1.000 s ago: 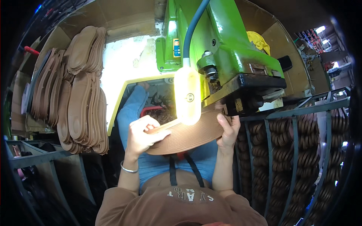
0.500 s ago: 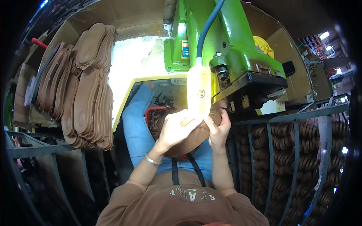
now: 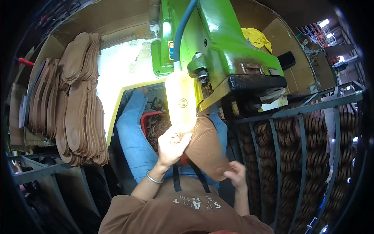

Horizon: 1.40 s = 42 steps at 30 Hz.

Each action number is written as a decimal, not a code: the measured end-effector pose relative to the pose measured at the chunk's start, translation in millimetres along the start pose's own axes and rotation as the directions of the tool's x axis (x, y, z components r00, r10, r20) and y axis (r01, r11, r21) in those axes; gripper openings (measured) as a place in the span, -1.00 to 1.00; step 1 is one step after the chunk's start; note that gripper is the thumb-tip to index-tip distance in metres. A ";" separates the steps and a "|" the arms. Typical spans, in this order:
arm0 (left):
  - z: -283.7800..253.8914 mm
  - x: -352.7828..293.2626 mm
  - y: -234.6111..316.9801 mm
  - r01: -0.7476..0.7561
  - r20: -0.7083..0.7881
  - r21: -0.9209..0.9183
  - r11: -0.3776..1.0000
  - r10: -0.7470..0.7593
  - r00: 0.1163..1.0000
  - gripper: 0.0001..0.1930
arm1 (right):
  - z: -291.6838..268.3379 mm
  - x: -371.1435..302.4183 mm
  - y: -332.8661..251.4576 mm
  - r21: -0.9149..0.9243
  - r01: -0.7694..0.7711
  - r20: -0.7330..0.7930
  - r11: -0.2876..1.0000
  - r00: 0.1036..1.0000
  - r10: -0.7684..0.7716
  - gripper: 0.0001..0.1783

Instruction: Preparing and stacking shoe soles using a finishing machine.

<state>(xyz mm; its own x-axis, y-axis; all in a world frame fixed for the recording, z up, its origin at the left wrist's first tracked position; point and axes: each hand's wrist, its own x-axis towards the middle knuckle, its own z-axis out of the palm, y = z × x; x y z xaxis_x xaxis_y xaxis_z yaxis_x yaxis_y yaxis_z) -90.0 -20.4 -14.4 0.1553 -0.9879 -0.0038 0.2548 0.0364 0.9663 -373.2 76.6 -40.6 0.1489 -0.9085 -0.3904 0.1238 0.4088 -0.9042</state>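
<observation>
- Dark rack, far left of the lamp and lower than it.
- Brown stacks, well left of the lamp: soles piled several deep.
- Desk, pale and yellow-edged, left of the lamp.
- Red bin, down and left of the lamp, with brown scraps inside.
- Left hand, just below the lamp, bangle on its wrist; fingers closed, thumb pressed on the sole's left edge.
- Lamp, lit.
- Sole, brown, between both hands, slanting from just right of the lamp's lower end down to the right.
- Green machine, behind and right of the lamp.
- Right hand, below and right of the lamp; fingers nearly together, pinching the sole's lower end.
- Yellow cloth, beyond the lamp, to its right.
- Filled rack, far right of the lamp.
</observation>
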 end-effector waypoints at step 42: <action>-19.7 46.6 62.6 -0.614 0.300 0.596 0.518 0.565 0.768 -0.71 | 53.7 145.6 -118.8 0.050 0.626 -0.009 0.778 0.779 -0.627 -0.69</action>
<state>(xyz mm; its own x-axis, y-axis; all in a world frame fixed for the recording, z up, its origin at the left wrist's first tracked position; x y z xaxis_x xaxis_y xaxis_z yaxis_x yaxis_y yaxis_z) -48.0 -61.1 40.8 -0.0231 -0.7839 0.6204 -0.5325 0.5349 0.6560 -313.6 -99.6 19.2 0.0299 -0.9649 0.2608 0.2384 -0.2465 -0.9394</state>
